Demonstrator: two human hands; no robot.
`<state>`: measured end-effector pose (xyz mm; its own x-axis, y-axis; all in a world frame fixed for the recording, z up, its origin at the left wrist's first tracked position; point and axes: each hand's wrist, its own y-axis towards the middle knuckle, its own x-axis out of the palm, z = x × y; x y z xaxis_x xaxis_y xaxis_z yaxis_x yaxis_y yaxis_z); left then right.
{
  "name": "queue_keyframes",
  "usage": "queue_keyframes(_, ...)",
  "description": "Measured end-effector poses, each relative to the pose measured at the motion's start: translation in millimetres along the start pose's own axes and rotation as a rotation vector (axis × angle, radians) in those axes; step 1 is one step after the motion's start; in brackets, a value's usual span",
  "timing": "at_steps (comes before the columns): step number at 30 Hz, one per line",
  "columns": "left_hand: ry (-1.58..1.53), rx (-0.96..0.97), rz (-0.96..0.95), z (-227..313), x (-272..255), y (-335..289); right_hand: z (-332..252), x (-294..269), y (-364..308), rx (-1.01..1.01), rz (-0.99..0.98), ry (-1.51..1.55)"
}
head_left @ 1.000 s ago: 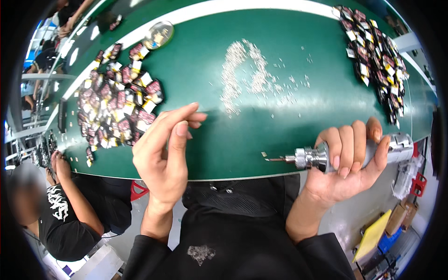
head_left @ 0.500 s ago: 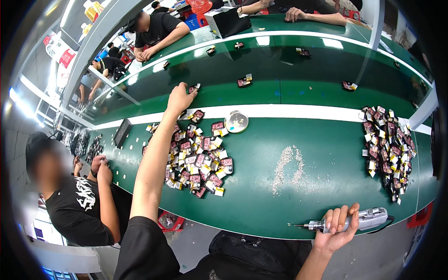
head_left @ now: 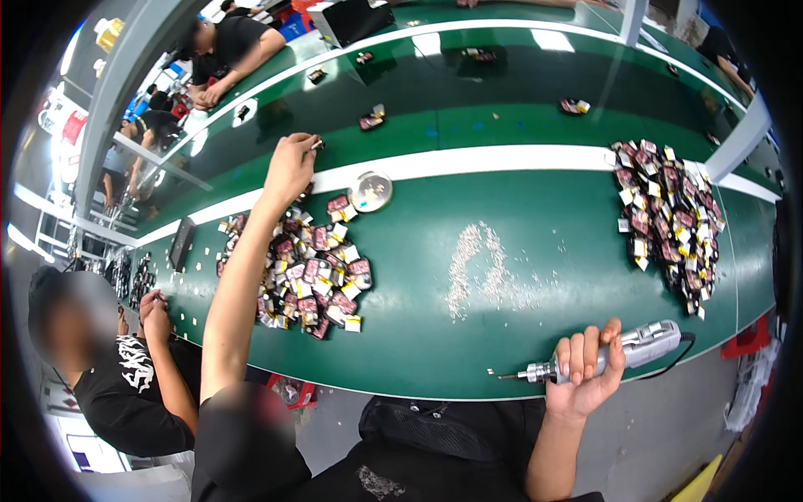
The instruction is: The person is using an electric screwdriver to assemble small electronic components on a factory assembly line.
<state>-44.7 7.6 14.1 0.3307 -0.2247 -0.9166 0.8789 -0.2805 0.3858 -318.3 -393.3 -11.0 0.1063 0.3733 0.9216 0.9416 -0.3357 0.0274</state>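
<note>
My left hand (head_left: 290,164) is stretched far out over the green table (head_left: 435,343), past the white stripe, with its fingers pinched on a small part at the moving belt's edge. Just below that arm lies a heap of small red, black and white parts (head_left: 308,272). At the near table edge my right hand (head_left: 585,368) grips a grey electric screwdriver (head_left: 615,351), its bit pointing left. A scatter of tiny screws (head_left: 481,268) lies in the table's middle.
A second heap of the same parts (head_left: 669,219) lies at the right. A small round clear dish (head_left: 370,190) sits on the white stripe. Another person (head_left: 109,368) works at my left; others sit across the belt (head_left: 226,50). Single parts (head_left: 371,120) ride the belt.
My left hand rose from the near edge and reached far forward to the belt, staying there. The view tilted up. My right hand kept holding the screwdriver at the near edge.
</note>
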Motion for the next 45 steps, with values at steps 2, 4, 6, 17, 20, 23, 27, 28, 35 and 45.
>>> queue_keyframes(2,-0.122,0.121,-0.018,68,-25,-20,2,-4,1,0.012,0.002,0.009)
queue_keyframes(4,-0.236,0.240,-0.061,132,-45,-56,4,-5,4,0.024,-0.018,0.014)
queue_keyframes(6,-0.347,0.352,-0.125,173,-43,-95,3,-6,2,0.015,-0.019,0.019)
queue_keyframes(17,-0.533,0.273,-0.181,207,-50,-166,-1,-7,-3,0.027,-0.031,0.063)
queue_keyframes(20,-0.461,0.238,-0.102,217,-47,-165,1,-2,-5,0.031,0.000,0.053)
queue_keyframes(23,-0.344,0.305,-0.093,217,-39,-167,8,3,-13,0.057,-0.004,0.028)
queue_keyframes(27,-0.342,0.413,-0.073,227,-38,-174,31,25,-40,0.212,-0.039,-0.073)
queue_keyframes(28,-0.328,0.432,-0.061,232,-38,-178,39,29,-50,0.262,-0.019,-0.088)
queue_keyframes(35,-0.239,0.528,-0.047,254,-44,-190,70,37,-86,0.330,0.081,-0.274)
queue_keyframes(45,-0.300,0.530,-0.138,252,-46,-204,24,40,-40,0.315,-0.354,-0.298)
